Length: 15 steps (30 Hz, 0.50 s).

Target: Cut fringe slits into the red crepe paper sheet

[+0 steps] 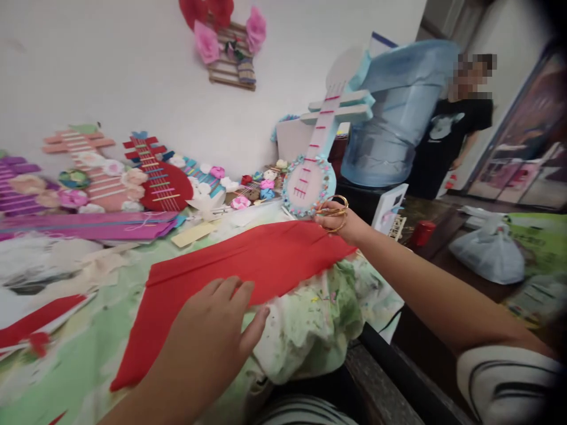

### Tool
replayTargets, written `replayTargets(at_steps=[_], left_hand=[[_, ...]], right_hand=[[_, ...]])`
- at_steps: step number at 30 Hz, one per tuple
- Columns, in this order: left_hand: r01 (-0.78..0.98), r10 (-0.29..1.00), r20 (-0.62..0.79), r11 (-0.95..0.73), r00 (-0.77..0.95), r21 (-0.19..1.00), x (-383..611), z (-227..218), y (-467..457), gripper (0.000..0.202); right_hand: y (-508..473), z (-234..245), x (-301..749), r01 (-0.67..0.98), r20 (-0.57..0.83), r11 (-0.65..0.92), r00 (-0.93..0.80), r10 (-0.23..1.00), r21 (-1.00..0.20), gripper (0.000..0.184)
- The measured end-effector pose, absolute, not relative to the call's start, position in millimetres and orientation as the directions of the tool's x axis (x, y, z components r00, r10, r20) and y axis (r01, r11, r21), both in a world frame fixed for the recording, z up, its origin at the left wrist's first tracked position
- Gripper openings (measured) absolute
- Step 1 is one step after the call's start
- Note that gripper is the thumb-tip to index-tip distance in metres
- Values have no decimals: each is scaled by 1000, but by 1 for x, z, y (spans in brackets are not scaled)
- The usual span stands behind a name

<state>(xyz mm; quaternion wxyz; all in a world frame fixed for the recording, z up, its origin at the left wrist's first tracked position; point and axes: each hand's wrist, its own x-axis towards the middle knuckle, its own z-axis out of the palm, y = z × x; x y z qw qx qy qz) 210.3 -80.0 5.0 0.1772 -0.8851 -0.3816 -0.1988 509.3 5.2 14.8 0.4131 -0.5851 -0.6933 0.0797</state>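
A folded red sheet (230, 260), cloth or crepe paper, lies across the table in front of me. My left hand (212, 319) is over its near part, palm down with the fingers apart; whether it presses on the sheet I cannot tell. At the sheet's far right end, my right hand (339, 219) is closed around gold-coloured loops that look like the handles of scissors (342, 206). The blades are hardly visible. Just behind that hand a pale blue and white lute model (308, 183) stands upright, its round body edged with small flowers.
A stained green cloth (310, 321) covers the table and hangs over its near edge. Decorated instrument models, including a red one (166, 186), line the wall. A large water bottle (390, 118) stands at the back right. Farther right are a person (456, 136) and a plastic bag (489, 251).
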Motion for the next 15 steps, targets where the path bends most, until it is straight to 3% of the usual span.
replayTargets(at_steps=[3,7,8,10,15], left_hand=[[708,530,540,-681,653,-187,241,22,-82,31],[671,467,556,-702,688,-239,253,28,-83,33],[675,476,546,-696,689,-246,249,26,-81,33],[702,533,503,-671,680,-238,237,18,-75,35],[878,850,223,-469,477,-89,213,-5,-50,40]], right_hand=[[0,21,503,780,505,290,38,862,-554,46],[-2,34,528,989,491,96,-30,870,-110,48],[-1,36,540,997,465,57,-27,885,-51,47],[3,40,567,999,393,14,0,920,-32,46],[20,38,609,998,174,-63,64,983,-12,39]])
